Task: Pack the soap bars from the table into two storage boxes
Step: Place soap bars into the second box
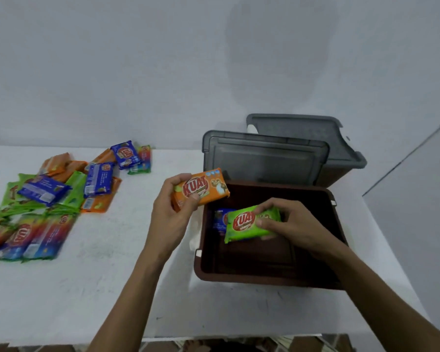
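My left hand [174, 207] grips an orange soap bar [202, 188] just over the left rim of the open brown storage box [264, 278]. Inside that box my right hand [287, 224] holds a green soap bar [249, 223], which lies partly over a blue soap bar [220, 219] on the box floor. A pile of soap bars [56, 196] in blue, green, orange and rainbow wrappers is spread on the left of the white table [107, 275].
A grey lid [264, 156] stands upright behind the brown box. Farther back right sits a second storage box with a grey lid [315, 138]. A pale wall rises behind the table; the table's right edge runs close to the boxes.
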`<action>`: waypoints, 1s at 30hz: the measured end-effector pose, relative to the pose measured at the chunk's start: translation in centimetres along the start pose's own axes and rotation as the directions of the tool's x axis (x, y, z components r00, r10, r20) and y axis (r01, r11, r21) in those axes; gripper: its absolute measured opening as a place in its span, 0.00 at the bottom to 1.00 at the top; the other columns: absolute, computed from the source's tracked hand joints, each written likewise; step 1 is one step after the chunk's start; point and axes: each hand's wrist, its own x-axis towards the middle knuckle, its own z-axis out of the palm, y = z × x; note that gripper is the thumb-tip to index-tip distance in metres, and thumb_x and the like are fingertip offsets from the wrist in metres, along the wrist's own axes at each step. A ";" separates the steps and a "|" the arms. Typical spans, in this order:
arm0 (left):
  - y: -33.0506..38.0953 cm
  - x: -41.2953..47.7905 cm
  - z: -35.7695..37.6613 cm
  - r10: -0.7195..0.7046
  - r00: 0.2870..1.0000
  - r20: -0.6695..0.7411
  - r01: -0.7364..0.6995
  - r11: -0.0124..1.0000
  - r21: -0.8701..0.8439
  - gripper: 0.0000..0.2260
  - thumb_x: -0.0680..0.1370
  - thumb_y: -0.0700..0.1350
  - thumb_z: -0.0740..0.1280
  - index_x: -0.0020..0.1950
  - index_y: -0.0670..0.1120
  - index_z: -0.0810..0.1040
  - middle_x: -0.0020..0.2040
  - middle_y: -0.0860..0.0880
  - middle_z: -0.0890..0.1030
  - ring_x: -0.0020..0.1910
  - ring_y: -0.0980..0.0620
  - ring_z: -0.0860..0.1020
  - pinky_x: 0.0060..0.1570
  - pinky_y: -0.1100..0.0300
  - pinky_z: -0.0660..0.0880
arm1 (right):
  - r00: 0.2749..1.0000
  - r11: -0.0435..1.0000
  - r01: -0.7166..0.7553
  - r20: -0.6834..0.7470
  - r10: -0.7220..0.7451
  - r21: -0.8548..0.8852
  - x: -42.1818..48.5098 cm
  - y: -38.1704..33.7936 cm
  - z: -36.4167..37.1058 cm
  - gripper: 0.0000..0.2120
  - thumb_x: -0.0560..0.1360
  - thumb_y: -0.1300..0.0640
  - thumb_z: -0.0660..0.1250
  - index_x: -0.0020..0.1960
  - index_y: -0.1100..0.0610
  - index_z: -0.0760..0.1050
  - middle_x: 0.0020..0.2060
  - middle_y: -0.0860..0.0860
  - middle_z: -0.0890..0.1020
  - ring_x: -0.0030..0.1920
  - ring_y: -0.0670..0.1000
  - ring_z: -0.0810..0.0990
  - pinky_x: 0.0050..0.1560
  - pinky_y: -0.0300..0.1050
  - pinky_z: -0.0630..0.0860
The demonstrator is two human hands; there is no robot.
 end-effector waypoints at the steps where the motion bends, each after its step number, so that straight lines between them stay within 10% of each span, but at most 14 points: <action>1: -0.1 -0.1 0.3 -0.008 1.000 0.016 0.008 1.000 -0.003 0.15 0.78 0.44 0.68 0.61 0.57 0.72 0.57 0.61 0.76 0.56 0.60 0.77 0.47 0.63 0.80 | 0.999 0.999 -0.037 0.023 0.037 0.016 -0.1 0.5 0.2 0.07 0.73 0.60 0.72 0.51 0.59 0.80 0.53 0.54 0.81 0.51 0.51 0.84 0.42 0.47 0.83; 14: -0.9 -0.2 1.5 -0.056 0.997 0.055 0.056 0.998 0.014 0.16 0.78 0.45 0.66 0.64 0.55 0.70 0.57 0.63 0.73 0.56 0.58 0.76 0.45 0.69 0.78 | 0.952 0.915 -0.229 0.122 0.282 -0.331 2.0 4.4 1.8 0.06 0.75 0.62 0.71 0.49 0.52 0.79 0.62 0.54 0.75 0.55 0.54 0.81 0.44 0.47 0.83; 30: -0.8 0.2 1.2 -0.048 0.992 0.120 0.045 0.999 0.029 0.16 0.78 0.44 0.66 0.65 0.55 0.70 0.57 0.61 0.74 0.57 0.57 0.77 0.46 0.64 0.80 | 0.936 0.746 -0.120 0.177 0.306 -0.655 2.6 4.3 2.8 0.16 0.79 0.56 0.65 0.66 0.50 0.74 0.67 0.53 0.72 0.65 0.52 0.73 0.59 0.46 0.76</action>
